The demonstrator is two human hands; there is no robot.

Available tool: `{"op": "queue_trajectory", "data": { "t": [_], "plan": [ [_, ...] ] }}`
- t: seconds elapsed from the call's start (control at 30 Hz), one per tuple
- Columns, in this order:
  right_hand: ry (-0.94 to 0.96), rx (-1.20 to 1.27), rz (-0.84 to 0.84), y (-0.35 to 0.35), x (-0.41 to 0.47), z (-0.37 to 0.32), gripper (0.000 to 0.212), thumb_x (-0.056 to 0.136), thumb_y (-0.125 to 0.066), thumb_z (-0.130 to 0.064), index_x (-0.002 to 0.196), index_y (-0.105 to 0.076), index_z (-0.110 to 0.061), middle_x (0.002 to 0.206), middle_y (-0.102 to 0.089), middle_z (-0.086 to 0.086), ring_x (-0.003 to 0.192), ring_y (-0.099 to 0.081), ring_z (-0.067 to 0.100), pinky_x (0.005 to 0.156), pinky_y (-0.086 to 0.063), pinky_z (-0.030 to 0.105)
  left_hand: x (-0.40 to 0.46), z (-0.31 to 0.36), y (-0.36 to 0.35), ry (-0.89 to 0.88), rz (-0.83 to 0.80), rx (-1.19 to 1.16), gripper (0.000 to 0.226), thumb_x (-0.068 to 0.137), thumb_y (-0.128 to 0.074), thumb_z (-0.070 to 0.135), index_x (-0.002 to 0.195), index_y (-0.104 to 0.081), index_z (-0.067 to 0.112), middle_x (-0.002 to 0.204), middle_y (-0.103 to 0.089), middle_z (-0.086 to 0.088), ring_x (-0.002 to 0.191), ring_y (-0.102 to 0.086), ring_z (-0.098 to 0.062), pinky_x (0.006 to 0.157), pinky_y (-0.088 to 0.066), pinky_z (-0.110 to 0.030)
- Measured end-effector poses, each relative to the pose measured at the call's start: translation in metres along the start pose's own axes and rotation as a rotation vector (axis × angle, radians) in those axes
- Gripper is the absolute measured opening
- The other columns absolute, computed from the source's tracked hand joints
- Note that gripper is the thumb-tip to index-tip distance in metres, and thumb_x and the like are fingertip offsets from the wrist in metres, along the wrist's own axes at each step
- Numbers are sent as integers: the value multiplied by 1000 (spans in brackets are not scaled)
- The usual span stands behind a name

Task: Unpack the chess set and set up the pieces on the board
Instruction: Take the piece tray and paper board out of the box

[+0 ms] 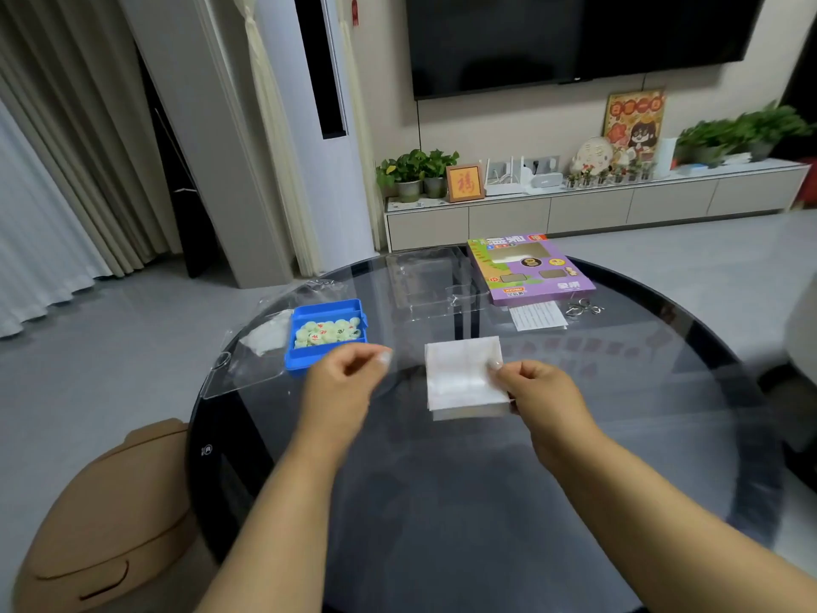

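Observation:
A folded white sheet, the paper board (460, 373), is lifted just above the round dark glass table (442, 502). My right hand (544, 391) pinches its right edge between thumb and fingertips. My left hand (345, 387) hovers left of the sheet with loosely curled fingers and holds nothing that I can see. Just beyond the left hand sits an open blue plastic box (327, 308) holding several pale green round chess pieces (327, 331) with red and dark characters.
A clear plastic bag (252, 360) lies left of the blue box. A clear plastic tray (429, 276) and the purple game box (530, 267) lie at the far edge, with a white leaflet (537, 315) and metal rings (583, 308) near them. A brown stool (110, 515) stands at lower left.

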State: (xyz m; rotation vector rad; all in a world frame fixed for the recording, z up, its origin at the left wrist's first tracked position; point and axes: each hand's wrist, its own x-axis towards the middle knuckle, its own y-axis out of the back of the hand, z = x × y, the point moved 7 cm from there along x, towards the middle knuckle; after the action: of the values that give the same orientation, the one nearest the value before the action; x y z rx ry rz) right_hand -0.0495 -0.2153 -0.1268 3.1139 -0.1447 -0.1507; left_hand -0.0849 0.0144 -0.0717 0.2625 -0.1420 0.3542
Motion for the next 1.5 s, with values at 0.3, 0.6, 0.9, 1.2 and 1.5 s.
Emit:
{"op": "queue_trajectory", "data": {
  "t": [0.3, 0.6, 0.9, 1.2, 1.5],
  "plan": [
    [-95, 160, -42, 19, -28, -6, 35, 78, -74, -39, 68, -53, -14, 76, -53, 14, 73, -47, 25, 72, -34, 37, -53, 36, -53, -347, -265, 416, 9, 84, -71, 15, 88, -76, 22, 89, -62, 14, 69, -53, 4, 66, -38, -7],
    [-112, 172, -259, 25, -36, -20, 28, 92, -58, -24, 90, -65, 3, 82, -66, 13, 73, -57, 25, 73, -44, 33, -39, -2, -16, 247, 154, -423, 15, 94, -57, 3, 108, -61, -2, 78, -67, -6, 64, -64, -12, 61, -53, -20],
    [-124, 215, -243, 24, -27, -16, 27, 85, -67, -19, 67, -52, -6, 65, -58, 10, 57, -53, 19, 55, -44, 25, -46, 26, -22, 5, 122, -81, 10, 92, -60, 23, 86, -63, 30, 95, -66, 11, 88, -59, -1, 72, -45, -16],
    [-59, 211, -272, 11, -29, -17, 43, 73, -75, -12, 58, -35, -15, 53, -52, 5, 46, -53, 16, 44, -39, 21, -61, 15, -71, 199, -232, -196, 25, 88, -66, 35, 87, -71, 11, 82, -72, -5, 74, -65, -15, 61, -50, -24],
    [39, -26, -328, -3, -37, -12, 48, 72, -80, -17, 54, -36, -17, 52, -44, 0, 48, -43, 12, 46, -33, 20, -59, -11, -71, 434, -193, -91, 11, 83, -66, 17, 79, -60, 9, 76, -69, -10, 65, -61, -20, 54, -42, -25]
  ]
}}
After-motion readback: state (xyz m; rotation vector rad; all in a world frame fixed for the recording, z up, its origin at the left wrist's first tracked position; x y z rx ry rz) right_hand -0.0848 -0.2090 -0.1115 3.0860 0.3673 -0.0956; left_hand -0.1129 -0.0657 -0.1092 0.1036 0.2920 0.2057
